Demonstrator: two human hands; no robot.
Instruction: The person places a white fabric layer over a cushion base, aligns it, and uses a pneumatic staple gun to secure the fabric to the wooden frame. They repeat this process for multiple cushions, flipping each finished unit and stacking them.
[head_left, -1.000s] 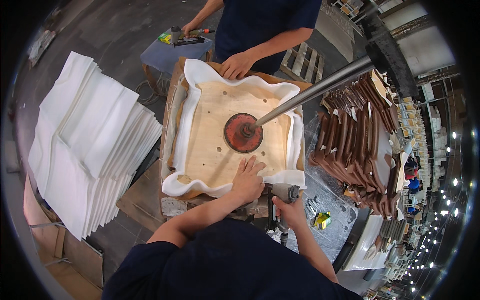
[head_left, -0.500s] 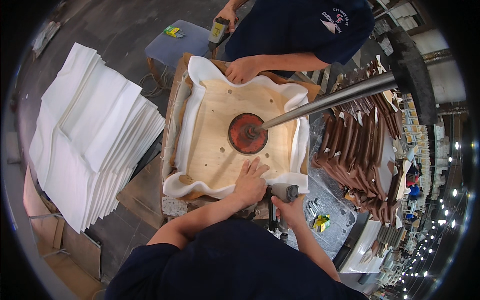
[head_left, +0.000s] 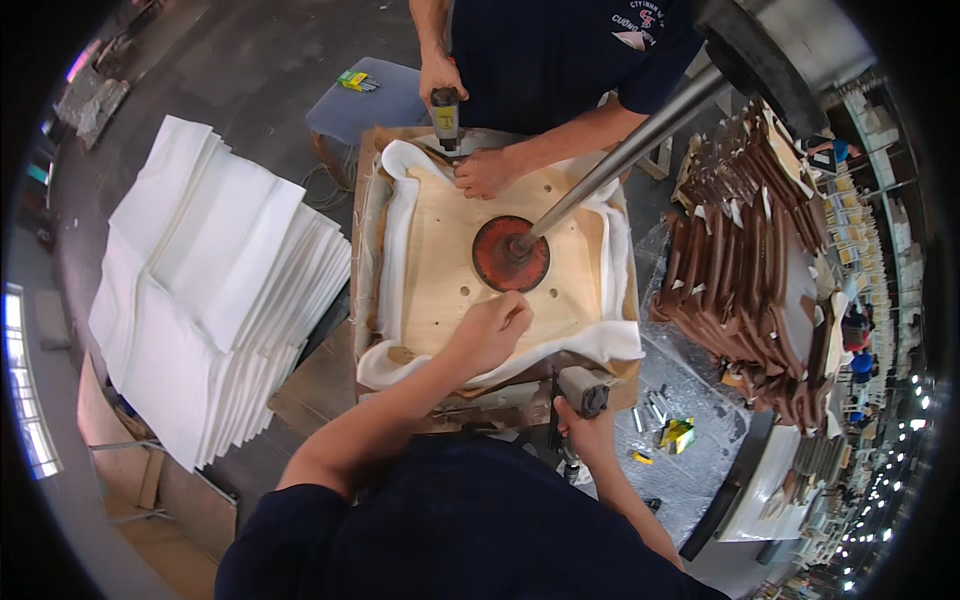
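A square wooden panel (head_left: 432,255), edged with white padding (head_left: 392,250) and brown covering (head_left: 366,205), lies in front of me. A round red press plate (head_left: 490,265) on a metal shaft (head_left: 630,145) stands on its middle. My left hand (head_left: 492,333) is over the panel just nearer than the plate, fingers curled, with nothing visible in them. At the panel's near right edge my right hand (head_left: 588,428) grips a pneumatic staple gun (head_left: 582,388). Across the panel, a co-worker's hand (head_left: 488,174) rests on the far padding while their other holds a second staple gun (head_left: 446,118).
A tall stack of white padding sheets (head_left: 210,270) stands at left. Brown covers (head_left: 745,270) are piled at right. Staple strips and a yellow-green box (head_left: 678,435) lie on a plastic-wrapped surface (head_left: 700,390). A blue stool (head_left: 375,105) stands behind.
My left hand has gone from lying spread on the panel to curled fingers. The co-worker's staple gun has moved to the panel's far edge. The whole view has shifted a little.
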